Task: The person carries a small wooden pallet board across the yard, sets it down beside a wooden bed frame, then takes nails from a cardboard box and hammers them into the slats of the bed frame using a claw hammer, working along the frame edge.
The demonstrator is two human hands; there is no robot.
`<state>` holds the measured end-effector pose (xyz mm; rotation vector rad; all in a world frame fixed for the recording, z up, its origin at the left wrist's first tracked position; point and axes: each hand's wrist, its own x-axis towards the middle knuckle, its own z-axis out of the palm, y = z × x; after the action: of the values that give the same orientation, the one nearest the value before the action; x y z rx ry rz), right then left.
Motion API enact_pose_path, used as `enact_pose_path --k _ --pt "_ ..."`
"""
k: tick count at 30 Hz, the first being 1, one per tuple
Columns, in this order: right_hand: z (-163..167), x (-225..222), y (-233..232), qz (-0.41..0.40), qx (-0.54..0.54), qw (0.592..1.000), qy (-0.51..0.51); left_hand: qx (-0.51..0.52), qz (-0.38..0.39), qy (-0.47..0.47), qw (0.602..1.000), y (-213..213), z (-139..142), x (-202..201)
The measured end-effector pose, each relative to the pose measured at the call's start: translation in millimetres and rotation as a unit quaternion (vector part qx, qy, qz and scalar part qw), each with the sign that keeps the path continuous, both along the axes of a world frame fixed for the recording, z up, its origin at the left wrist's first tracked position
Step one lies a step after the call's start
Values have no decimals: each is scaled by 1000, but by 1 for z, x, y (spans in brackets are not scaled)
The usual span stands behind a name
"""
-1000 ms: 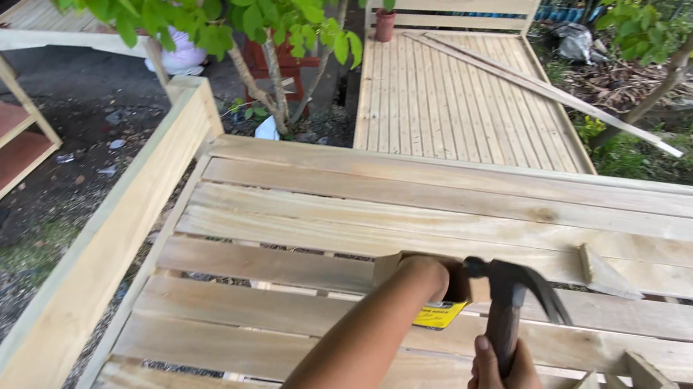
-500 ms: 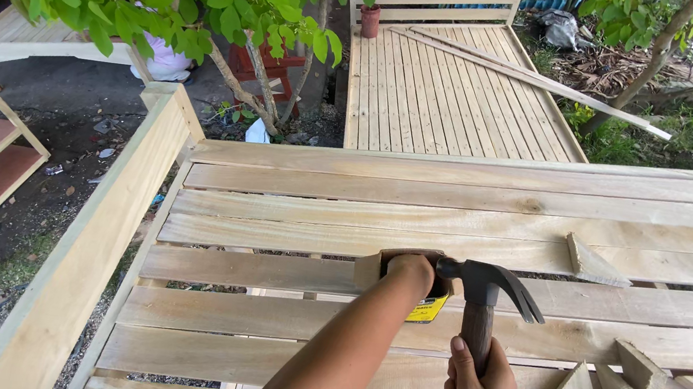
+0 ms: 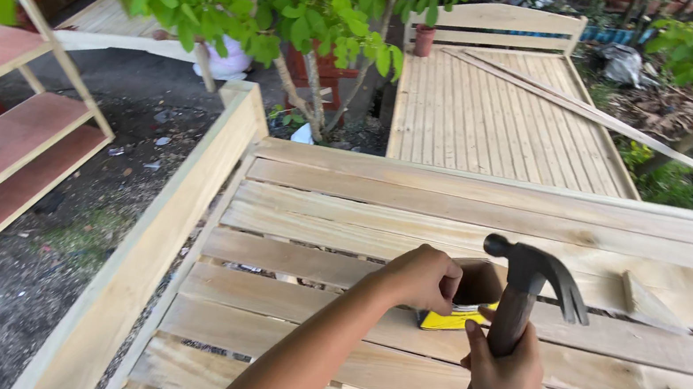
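Left hand (image 3: pixel 425 276) closed on small open cardboard box with yellow base (image 3: pixel 468 301), resting on pale wooden slat bed frame (image 3: pixel 182 226). Right hand (image 3: pixel 505 376) grips dark-handled claw hammer (image 3: pixel 520 298), now raised higher and nearer box than before; head hovers just beside box, strike not begun.

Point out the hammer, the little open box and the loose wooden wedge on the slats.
hammer (image 3: pixel 532 272), head view, on its dark metal head.
open box (image 3: pixel 477 285), head view, on its brown flap.
wooden wedge (image 3: pixel 649 304), head view, on its top face.
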<state>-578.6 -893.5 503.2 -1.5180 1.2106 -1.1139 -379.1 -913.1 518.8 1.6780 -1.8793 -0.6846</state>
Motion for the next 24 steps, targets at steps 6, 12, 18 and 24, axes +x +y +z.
enact_pose_path --k 6,12,18,24 --pt "1 58 14 105 -2 994 -13 -116 75 182 973 76 -21 35" --pt "-25 133 70 196 50 978 -45 -84 270 511 812 168 -64 56" --pt "-48 206 119 300 153 941 -16 -145 420 575 687 247 -122 83" --pt "-94 265 143 405 212 888 39 -321 616 317 646 310 -170 165"
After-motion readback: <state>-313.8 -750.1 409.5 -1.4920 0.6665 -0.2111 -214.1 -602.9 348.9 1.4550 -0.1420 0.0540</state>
